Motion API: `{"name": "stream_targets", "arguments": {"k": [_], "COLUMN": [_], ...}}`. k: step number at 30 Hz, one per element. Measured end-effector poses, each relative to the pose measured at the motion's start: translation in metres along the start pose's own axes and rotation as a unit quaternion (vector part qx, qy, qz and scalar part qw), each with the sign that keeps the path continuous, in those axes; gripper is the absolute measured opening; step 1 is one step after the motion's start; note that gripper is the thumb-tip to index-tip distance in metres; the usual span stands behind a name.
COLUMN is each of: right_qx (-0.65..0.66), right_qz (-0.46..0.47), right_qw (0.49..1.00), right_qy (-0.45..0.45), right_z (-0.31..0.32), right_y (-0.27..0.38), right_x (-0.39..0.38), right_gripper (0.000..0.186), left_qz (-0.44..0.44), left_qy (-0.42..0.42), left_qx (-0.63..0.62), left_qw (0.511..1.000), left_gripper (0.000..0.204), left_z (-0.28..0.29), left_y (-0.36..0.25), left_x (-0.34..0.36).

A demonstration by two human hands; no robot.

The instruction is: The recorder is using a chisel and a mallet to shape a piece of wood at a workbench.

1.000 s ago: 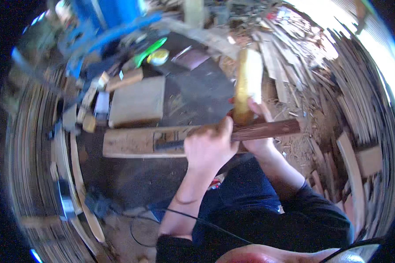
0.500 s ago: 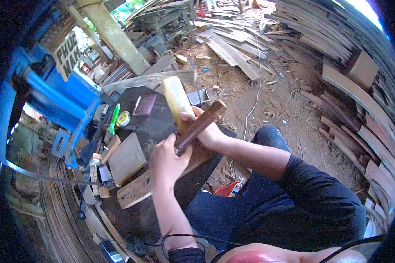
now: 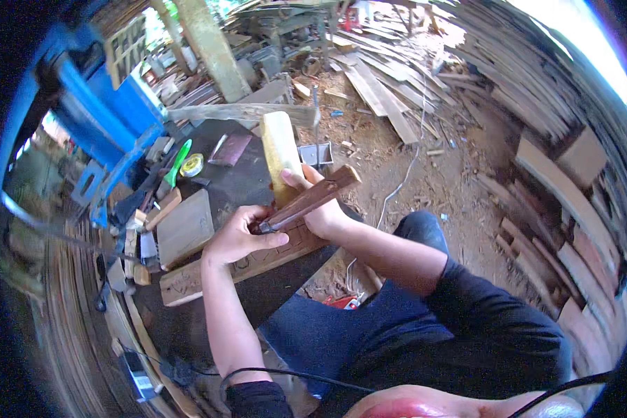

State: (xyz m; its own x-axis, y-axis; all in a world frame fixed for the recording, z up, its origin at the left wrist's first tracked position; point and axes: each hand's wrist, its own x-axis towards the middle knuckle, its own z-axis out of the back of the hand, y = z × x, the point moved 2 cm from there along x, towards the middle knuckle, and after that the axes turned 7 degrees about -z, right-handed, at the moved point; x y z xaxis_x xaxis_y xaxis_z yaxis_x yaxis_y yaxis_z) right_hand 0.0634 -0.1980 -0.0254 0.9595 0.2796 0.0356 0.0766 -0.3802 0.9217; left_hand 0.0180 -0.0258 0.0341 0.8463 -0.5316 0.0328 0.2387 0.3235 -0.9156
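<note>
My right hand (image 3: 322, 212) is closed around the lower part of a pale wooden mallet (image 3: 279, 146), whose broad end points away from me. Across that hand slants a chisel (image 3: 320, 197) with a brown wooden handle, its butt up to the right. My left hand (image 3: 237, 235) holds the chisel near its metal end, fingers behind it and thumb stretched out below. The blade is mostly hidden by the hand. Under both hands a long wooden board (image 3: 188, 284) with carved outlines lies on the dark tabletop (image 3: 258, 313).
To the left on the table lie a square wooden block (image 3: 184, 228), a green-handled brush (image 3: 180, 161), a yellow tape roll (image 3: 192, 165) and a purple packet (image 3: 231, 150). A blue machine (image 3: 104, 104) stands beyond. Stacked planks (image 3: 571, 188) line the right; a white cable (image 3: 400, 184) crosses the floor.
My left hand has moved left and loosened, with the thumb extended, uncovering the chisel's metal end. The chisel lies flatter. My whole view has shifted slightly.
</note>
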Motion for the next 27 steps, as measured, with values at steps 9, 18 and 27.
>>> {"name": "stream_targets", "arguments": {"k": [9, 18, 27], "right_qx": [0.090, 0.068, 0.114], "right_qz": [-0.012, 0.080, 0.028], "right_qw": [0.996, 0.994, 0.993], "right_qy": [-0.008, 0.016, 0.023], "right_z": [-0.007, 0.002, 0.031], "right_y": [-0.005, -0.006, 0.011], "right_x": [-0.008, 0.022, -0.019], "right_gripper": [0.037, 0.030, 0.045], "left_qz": [0.013, -0.129, -0.140], "left_qy": [0.010, -0.141, -0.182], "left_qx": [-0.183, 0.260, 0.528], "left_qw": [0.983, 0.946, 0.818], "left_gripper": [0.031, 0.032, 0.057], "left_z": [0.006, -0.003, -0.063], "left_y": [0.013, -0.022, -0.039], "left_x": [-0.012, 0.000, 0.007]}}
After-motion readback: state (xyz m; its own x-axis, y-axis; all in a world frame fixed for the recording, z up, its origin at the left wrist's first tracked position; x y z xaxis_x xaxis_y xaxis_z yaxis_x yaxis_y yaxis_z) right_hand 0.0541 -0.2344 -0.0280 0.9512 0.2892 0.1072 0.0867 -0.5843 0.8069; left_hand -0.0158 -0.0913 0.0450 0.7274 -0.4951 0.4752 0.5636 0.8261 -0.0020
